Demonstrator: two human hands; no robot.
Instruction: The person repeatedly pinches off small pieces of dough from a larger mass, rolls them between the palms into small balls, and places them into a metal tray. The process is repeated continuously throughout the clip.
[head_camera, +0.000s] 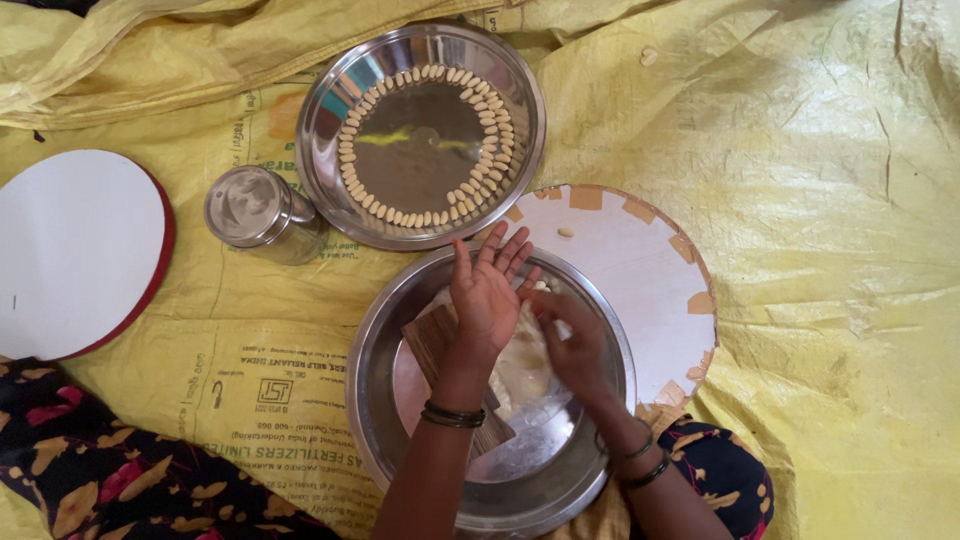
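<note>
Both our hands work in the steel bowl (385, 400): left hand (487, 297) flat, fingers spread, above the pale dough (520, 365); right hand (572, 340) curls onto it, just beside

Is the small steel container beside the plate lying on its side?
No, the small steel container stands upright with its lid on top, just left of the steel plate that holds a ring of pale pieces.

Left hand (487, 290) flat, right hand (572, 340) apparently pinching dough (522, 360), steel bowl (380, 400)
</note>
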